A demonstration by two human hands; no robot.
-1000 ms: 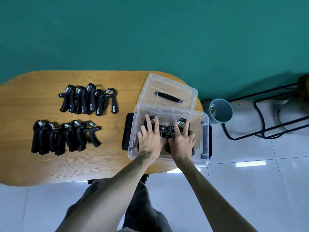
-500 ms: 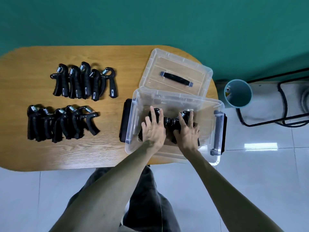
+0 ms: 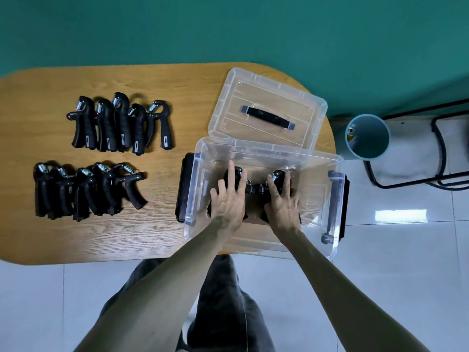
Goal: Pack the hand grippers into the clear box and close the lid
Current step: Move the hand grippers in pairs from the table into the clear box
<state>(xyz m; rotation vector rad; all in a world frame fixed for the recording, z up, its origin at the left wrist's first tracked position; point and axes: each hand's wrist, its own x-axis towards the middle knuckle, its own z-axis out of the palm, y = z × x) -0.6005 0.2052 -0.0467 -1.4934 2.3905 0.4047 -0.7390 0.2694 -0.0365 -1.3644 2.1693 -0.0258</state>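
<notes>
Both hands settle the first hand grippers on the floor of the clear box

The hand grippers in the box point(image 3: 256, 190) lie low in the clear box point(image 3: 253, 151), the left hand point(image 3: 228, 199) and right hand point(image 3: 283, 201) laid over them side by side, fingers straight and spread, pressing rather than clutching (likely to nest them flat and save room). Two rows wait on the bench point(image 3: 33, 240), the far row point(image 3: 121, 124) and the near row point(image 3: 83, 190), lined up for easy grabbing. The lid point(image 3: 266, 111) rests just behind the box, clear of the opening until packing ends
</notes>
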